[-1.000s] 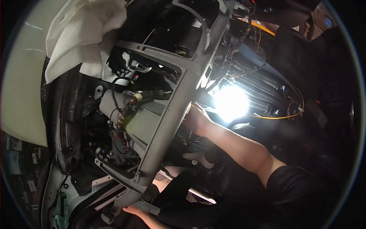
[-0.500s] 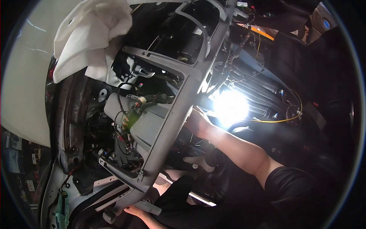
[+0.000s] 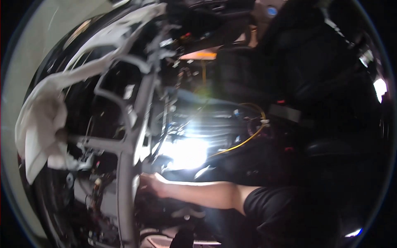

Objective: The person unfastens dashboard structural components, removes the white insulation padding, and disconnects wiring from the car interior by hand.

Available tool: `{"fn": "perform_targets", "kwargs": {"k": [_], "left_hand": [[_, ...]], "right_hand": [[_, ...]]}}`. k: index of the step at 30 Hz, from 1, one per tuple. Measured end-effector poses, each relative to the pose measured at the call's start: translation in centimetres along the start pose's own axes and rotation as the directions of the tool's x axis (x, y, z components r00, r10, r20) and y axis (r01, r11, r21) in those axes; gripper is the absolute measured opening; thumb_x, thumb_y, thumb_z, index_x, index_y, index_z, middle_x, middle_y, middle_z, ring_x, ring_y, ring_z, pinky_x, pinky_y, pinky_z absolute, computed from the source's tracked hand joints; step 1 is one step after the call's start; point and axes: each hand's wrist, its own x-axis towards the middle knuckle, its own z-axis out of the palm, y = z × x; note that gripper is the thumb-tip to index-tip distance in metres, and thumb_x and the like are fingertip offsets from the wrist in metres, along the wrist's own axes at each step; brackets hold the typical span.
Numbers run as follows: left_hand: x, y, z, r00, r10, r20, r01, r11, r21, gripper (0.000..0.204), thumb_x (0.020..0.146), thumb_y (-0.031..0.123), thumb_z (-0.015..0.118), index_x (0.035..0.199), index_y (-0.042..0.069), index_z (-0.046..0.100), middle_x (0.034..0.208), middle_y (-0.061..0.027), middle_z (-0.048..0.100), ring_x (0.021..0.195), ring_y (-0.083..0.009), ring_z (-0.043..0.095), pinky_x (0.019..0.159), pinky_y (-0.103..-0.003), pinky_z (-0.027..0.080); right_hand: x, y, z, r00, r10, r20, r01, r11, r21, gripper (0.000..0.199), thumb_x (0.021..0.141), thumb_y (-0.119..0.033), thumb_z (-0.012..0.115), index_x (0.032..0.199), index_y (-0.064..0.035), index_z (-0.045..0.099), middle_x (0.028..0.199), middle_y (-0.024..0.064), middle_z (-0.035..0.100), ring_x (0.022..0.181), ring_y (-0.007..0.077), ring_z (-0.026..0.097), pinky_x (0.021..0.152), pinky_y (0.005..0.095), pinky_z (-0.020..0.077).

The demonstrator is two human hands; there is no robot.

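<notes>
A long grey frame [image 3: 128, 165], apparently a car's dashboard frame with open bays, runs up the left of the head view. My right arm reaches in from the right out of a black sleeve. Its hand [image 3: 154, 184] is at the frame's inner edge, curled closed. Blur and shadow hide the fingertips and whatever is between them. A very bright work light [image 3: 186, 153] glares just above that hand. My left hand is out of sight. White crumpled cloth [image 3: 41, 128] hangs over the frame's far left side.
A yellow cable [image 3: 244, 143] loops right of the light, beside dark ribbed ducting. Loose wiring [image 3: 96, 190] and connectors hang in the frame's lower bay. Black seats [image 3: 237, 74] stand at the far side. A pale body panel curves along the left rim.
The view has swung, so the frame and light appear farther left and lower. My left hand, at the frame's lower end before, has left the picture. My right hand stays by the frame's edge.
</notes>
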Motion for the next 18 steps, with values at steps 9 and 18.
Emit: {"fn": "perform_targets", "kwargs": {"k": [9, 18], "left_hand": [[-0.4, 1.0, 3.7, 0.994, 0.024, 0.109, 0.009, 0.957, -0.289, 0.029, 0.098, 0.025, 0.053, 0.113, 0.003, 0.064, 0.112, -0.0138, 0.067, 0.1, -0.0253, 0.063, 0.089, -0.038, 0.046], [-4.1, -0.6, 5.2, 0.975, -0.12, 0.185, 0.193, 0.868, -0.458, 0.031, 0.1, 0.024, 0.052, 0.116, 0.001, 0.065, 0.115, -0.0156, 0.067, 0.104, -0.0254, 0.063, 0.091, -0.037, 0.047]], "right_hand": [[1.4, 0.6, -0.5, 0.997, 0.065, -0.039, -0.072, 0.979, -0.191, 0.046, 0.096, -0.045, 0.057, 0.12, -0.0065, 0.064, 0.11, 0.0057, 0.067, 0.1, 0.0165, 0.063, 0.076, 0.0326, 0.0528], [-0.3, 0.0, 1.2, 0.983, 0.182, 0.03, -0.163, 0.935, -0.315, 0.067, 0.099, -0.059, 0.044, 0.151, -0.0186, 0.029, 0.114, 0.0081, 0.068, 0.093, 0.0163, 0.066, 0.07, 0.0358, 0.0533]]}}
